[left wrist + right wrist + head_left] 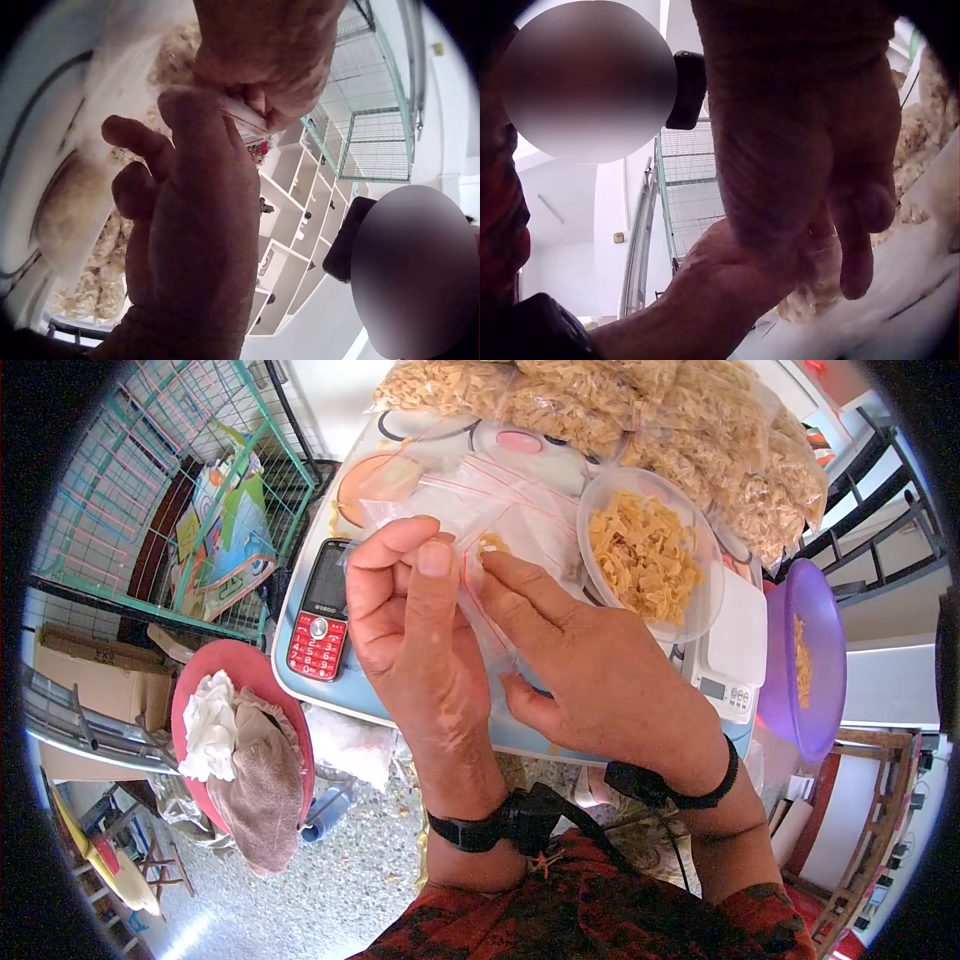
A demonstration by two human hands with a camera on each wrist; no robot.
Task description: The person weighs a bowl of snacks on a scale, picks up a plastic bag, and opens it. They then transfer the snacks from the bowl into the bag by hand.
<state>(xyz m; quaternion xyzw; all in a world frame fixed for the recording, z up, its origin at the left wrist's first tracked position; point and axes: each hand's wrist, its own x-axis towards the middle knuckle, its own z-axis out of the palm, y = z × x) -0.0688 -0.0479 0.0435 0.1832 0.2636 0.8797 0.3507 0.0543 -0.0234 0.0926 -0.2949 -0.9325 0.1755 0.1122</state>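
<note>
In the head view, both hands meet over the near side of the table around a clear zip bag (484,622) with a red strip along its mouth. My left hand (430,650) pinches the bag's edge between thumb and curled fingers. From the other side my right hand (610,670) grips it, fingertips at the red strip. A few yellowish dried strips show at the right fingertips. In the left wrist view, the bag's red-lined edge (244,118) stretches between the hands. Beyond them lie more clear zip bags (440,500).
A clear bowl (590,525) of dried strips stands on a white scale (728,670). Filled bags (570,410) are piled at the back. Left lies a red keypad phone (318,640). A purple basin (825,660) stands right; a red stool (205,660) bears cloths.
</note>
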